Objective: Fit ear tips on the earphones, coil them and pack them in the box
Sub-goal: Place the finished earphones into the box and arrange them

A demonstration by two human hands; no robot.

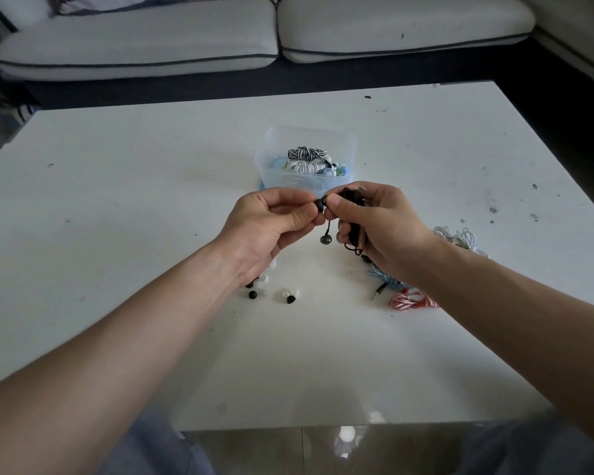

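My right hand (379, 224) grips a bundle of black earphones (352, 231) above the white table (151, 186). One earbud is pinched at its thumb tip, and the other earbud (325, 239) dangles below on its cord. My left hand (271, 224) pinches a black ear tip (319, 204) against the held earbud. Loose black and white ear tips (288, 297) lie on the table under my left wrist. A translucent plastic box (306, 159) behind my hands holds several coiled earphones.
More earphones lie at the right: a white tangle (460, 238), a blue cord (384, 277) with a jack plug, and a red-and-white coil (412, 301). A grey sofa (254, 36) stands beyond the table's far edge. The near table edge is by my knees.
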